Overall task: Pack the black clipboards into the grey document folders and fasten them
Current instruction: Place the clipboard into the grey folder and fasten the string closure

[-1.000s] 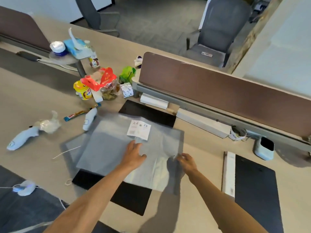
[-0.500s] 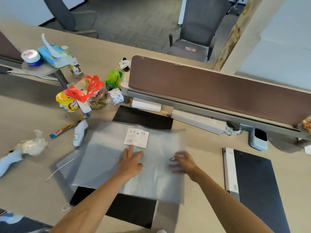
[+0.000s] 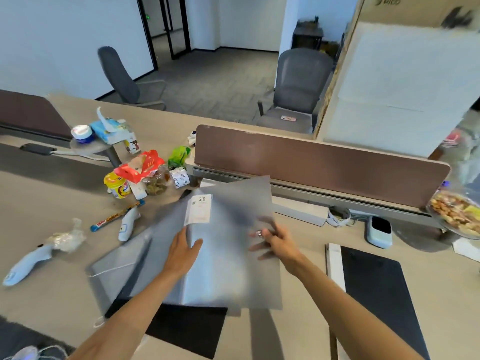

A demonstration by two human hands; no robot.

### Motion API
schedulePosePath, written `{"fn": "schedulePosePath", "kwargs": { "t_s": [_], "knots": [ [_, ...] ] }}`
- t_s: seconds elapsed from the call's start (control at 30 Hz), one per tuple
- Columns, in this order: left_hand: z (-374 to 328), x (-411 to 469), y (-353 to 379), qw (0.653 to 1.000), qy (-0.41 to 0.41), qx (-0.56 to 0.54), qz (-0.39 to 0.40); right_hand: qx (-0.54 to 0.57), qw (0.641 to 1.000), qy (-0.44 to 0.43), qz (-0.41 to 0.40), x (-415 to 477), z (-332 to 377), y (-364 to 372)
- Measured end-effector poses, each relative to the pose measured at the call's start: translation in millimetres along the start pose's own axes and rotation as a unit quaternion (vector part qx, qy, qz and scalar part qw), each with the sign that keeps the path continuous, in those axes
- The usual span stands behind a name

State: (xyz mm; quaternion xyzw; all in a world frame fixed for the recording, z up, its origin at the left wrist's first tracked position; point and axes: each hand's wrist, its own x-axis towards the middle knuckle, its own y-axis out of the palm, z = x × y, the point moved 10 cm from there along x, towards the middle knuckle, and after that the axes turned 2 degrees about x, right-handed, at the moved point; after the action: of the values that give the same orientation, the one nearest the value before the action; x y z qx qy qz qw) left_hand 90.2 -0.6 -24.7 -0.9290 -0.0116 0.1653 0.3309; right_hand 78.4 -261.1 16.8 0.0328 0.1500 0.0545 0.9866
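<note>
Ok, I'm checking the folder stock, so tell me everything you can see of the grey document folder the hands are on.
The grey document folder is a thin, translucent pouch, plastic by its look, with a white label printed 20 near its far edge. Its upper sheet is raised and motion-blurred. The left hand pinches its left part, thumb on top; the right hand is at a small metal fastener. It covers a black clipboard.
</note>
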Motion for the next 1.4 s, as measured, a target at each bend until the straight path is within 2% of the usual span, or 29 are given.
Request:
{"fn": "schedulePosePath", "kwargs": {
  "t_s": [0.23, 0.33, 0.43, 0.5, 0.57, 0.63, 0.8, 0.87, 1.03, 1.17, 1.4],
  "knots": [
    [-82, -49, -18, 0.987, 0.064, -0.139, -0.041, 0.015, 0.995, -0.089, 0.031, -39, 71, -43],
    [-118, -69, -11, 0.975, 0.079, -0.204, -0.028, 0.033, 0.994, -0.106, 0.023, -55, 85, -74],
    [-147, -89, 11, 0.958, 0.08, -0.275, -0.001, -0.003, 0.993, -0.114, -0.021, -65, 88, -105],
    [-165, -101, 27, 0.955, 0.094, -0.283, 0.004, -0.067, 0.986, -0.122, -0.095, -67, 85, -133],
    [-175, -107, 44, 0.951, 0.096, -0.294, 0.014, -0.178, 0.962, -0.113, -0.174, -70, 77, -162],
    [-180, -107, 62, 0.941, 0.079, -0.329, 0.03, -0.223, 0.953, -0.073, -0.194, -75, 63, -182],
    [-186, -101, 97, 0.92, 0.061, -0.377, 0.086, -0.124, 0.984, -0.005, -0.131, -95, 34, -191],
    [-178, -94, 105, 0.921, 0.048, -0.376, 0.095, -0.116, 0.987, 0.008, -0.111, -100, 27, -189],
    [-138, -65, 119, 0.956, 0.019, -0.285, 0.07, -0.129, 0.984, 0.092, -0.082, -96, -12, -181],
    [-104, -41, 129, 0.962, 0.009, -0.257, 0.085, -0.112, 0.98, 0.141, -0.08, -91, -42, -167],
    [-48, -4, 131, 0.979, 0.021, -0.166, 0.12, -0.255, 0.937, 0.234, -0.053, -69, -88, -150]
  ]
}}
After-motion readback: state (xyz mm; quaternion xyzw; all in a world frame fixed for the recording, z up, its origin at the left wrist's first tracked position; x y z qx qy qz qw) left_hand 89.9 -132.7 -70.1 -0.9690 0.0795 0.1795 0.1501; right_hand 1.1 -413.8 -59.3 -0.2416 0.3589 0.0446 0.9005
